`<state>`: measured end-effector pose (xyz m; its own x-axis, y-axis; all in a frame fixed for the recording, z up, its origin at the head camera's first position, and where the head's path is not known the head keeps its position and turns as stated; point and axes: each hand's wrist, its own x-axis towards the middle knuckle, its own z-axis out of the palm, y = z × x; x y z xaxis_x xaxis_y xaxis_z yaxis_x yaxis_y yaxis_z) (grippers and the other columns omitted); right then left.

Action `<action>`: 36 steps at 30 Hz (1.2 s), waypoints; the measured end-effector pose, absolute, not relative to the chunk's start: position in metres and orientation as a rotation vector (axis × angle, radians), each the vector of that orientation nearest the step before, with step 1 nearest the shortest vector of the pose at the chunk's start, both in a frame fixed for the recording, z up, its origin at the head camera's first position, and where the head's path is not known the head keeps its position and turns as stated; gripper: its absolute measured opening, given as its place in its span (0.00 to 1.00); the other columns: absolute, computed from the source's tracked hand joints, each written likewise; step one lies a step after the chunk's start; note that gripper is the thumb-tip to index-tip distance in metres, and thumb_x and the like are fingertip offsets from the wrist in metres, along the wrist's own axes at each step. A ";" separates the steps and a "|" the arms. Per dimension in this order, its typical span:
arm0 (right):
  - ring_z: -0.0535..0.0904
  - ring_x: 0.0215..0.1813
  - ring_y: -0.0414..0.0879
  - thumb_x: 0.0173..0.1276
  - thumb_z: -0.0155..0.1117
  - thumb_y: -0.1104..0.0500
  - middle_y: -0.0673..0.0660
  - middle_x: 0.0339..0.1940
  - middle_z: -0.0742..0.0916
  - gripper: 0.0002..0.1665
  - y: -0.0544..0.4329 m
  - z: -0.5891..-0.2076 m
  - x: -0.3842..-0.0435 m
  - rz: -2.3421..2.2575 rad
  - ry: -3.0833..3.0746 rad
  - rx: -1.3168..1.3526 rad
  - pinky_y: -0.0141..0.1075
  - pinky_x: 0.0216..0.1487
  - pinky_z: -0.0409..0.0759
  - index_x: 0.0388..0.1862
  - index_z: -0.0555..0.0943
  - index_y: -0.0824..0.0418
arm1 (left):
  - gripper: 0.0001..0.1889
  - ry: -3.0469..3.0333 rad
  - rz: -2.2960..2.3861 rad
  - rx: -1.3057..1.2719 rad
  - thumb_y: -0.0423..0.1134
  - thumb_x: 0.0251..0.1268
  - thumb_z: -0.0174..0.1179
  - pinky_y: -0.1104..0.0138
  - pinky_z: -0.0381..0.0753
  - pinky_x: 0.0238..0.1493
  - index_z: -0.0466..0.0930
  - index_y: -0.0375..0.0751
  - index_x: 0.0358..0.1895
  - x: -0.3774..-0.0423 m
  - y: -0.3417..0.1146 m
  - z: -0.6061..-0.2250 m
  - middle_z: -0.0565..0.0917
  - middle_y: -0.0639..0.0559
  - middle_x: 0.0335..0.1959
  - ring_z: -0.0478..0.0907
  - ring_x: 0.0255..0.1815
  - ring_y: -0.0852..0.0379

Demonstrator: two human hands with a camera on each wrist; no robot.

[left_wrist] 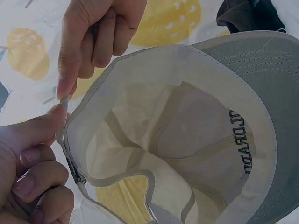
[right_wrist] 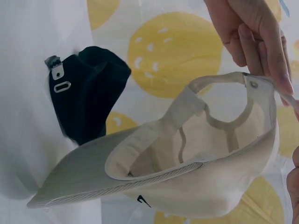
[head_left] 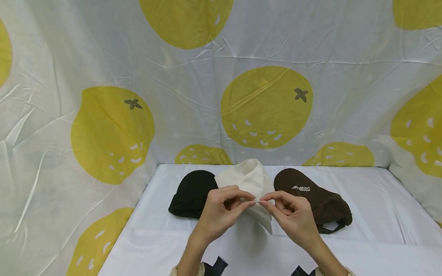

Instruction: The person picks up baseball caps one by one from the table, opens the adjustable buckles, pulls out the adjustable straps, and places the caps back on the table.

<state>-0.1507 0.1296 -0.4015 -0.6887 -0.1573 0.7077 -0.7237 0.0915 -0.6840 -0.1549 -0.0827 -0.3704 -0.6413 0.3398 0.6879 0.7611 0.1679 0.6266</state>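
Observation:
Between both hands hangs an off-white baseball cap (head_left: 241,178), its hollow inside facing the left wrist view. My left hand (head_left: 221,211) pinches the thin strap (left_wrist: 60,133) at the cap's back opening between thumb and forefinger. Close beside it, my right hand (head_left: 293,214) pinches the same strap with thumb and fingertip. The fingertips of both hands nearly meet. In the left wrist view the cap's grey-green brim (left_wrist: 275,88) points away, and dark reversed lettering (left_wrist: 241,142) shows inside. A small dark mark (right_wrist: 144,201) sits on its outside in the right wrist view.
A black knit beanie (head_left: 193,193) lies on the white-covered table (head_left: 376,214), left of the held cap. To the right lies a brown baseball cap (head_left: 307,191) with pale lettering and a back strap. Lemon-print cloth (head_left: 186,96) hangs behind and at the sides.

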 end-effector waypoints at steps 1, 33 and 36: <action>0.50 0.15 0.42 0.56 0.73 0.81 0.49 0.12 0.59 0.20 0.129 -0.402 -0.151 1.633 -1.904 0.881 0.24 0.15 0.52 0.38 0.88 0.58 | 0.03 -2.066 -1.467 -1.049 0.31 0.62 0.73 0.81 0.61 0.23 0.91 0.41 0.37 -0.154 -0.082 -0.370 0.70 0.54 0.16 0.60 0.21 0.71; 0.55 0.19 0.32 0.62 0.80 0.56 0.45 0.14 0.64 0.13 0.110 -0.420 -0.159 1.353 -1.663 0.943 0.20 0.19 0.54 0.36 0.91 0.66 | 0.03 -1.878 -1.555 -0.929 0.28 0.62 0.72 0.76 0.57 0.16 0.91 0.39 0.36 -0.155 -0.085 -0.367 0.64 0.55 0.15 0.59 0.15 0.60; 0.54 0.19 0.32 0.66 0.77 0.54 0.45 0.13 0.65 0.14 0.110 -0.419 -0.160 1.321 -1.640 0.919 0.20 0.19 0.53 0.34 0.91 0.66 | 0.04 -1.875 -1.565 -0.919 0.27 0.62 0.72 0.76 0.57 0.16 0.91 0.39 0.37 -0.155 -0.085 -0.367 0.64 0.55 0.15 0.59 0.15 0.61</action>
<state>-0.1599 0.1098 -0.4195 -0.3986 -0.0455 0.9160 -0.9047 0.1835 -0.3846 -0.1549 -0.0853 -0.3673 -0.6306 0.1667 0.7580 0.7756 0.0996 0.6234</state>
